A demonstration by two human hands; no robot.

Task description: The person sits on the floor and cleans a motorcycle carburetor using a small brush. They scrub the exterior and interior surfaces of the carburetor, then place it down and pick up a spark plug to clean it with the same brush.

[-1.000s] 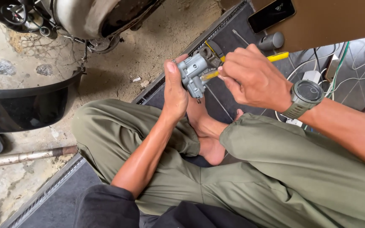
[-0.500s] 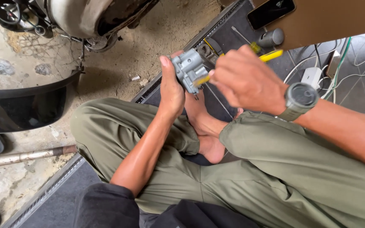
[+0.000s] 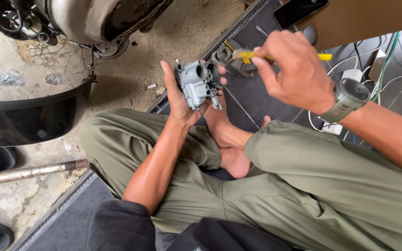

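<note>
Dirt floor (image 3: pixel 131 69) w/ dark mat (image 3: pixel 257 97); scooter underside (image 3: pixel 84 18) upper left, metal pipe (image 3: pixel 29 172) lower left. Centre frame: left hand (image 3: pixel 182 100) clamped on grey carburettor (image 3: pixel 198 83). Right hand (image 3: pixel 294 69), upper right, closed round yellow-handled tool (image 3: pixel 324 56). Phone (image 3: pixel 298 10), white cables (image 3: pixel 373 69) far right.

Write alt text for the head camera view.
A seated person's left hand holds up a grey metal carburetor body while the right hand holds a yellow-handled tool beside it. Crossed legs in olive trousers rest on a dark mat.
</note>
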